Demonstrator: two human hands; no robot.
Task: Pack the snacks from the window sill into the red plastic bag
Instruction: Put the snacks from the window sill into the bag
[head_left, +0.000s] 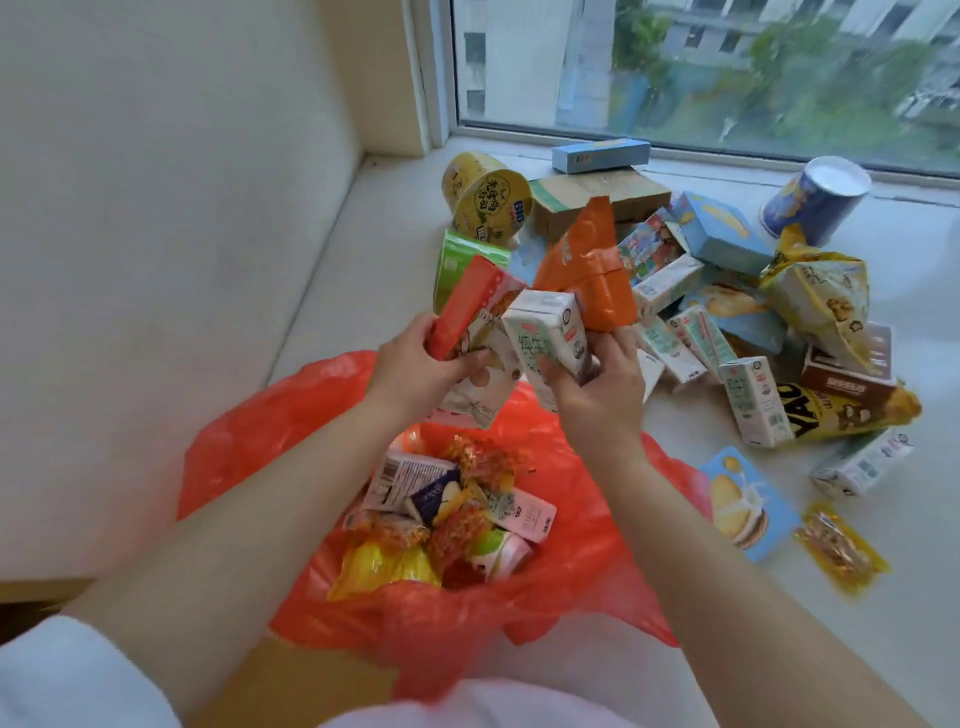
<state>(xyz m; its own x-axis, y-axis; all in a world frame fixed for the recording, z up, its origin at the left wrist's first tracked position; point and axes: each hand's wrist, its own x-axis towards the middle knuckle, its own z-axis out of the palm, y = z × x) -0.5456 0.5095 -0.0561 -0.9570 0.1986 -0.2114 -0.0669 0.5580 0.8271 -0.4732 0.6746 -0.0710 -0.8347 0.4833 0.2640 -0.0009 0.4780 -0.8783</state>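
- Red plastic bag (249, 431) nearest, mouth open at the sill's near edge, already part-filled with packets and cartons.
- Left hand (415, 364) above it, fingers clamped on a red-edged snack box (475, 312).
- Right hand (597, 384), fingers clamped on a milk carton (545, 327) and an orange pouch (587, 260).
- Step: carry-over, mid-task. Next: lower both loads over the mouth, release.
- Far right on the window sill (909, 249): many snacks left, including a noodle cup (483, 197).

Red bag (249, 431) mouth open; snack pile (727, 312) crowds sill's right.
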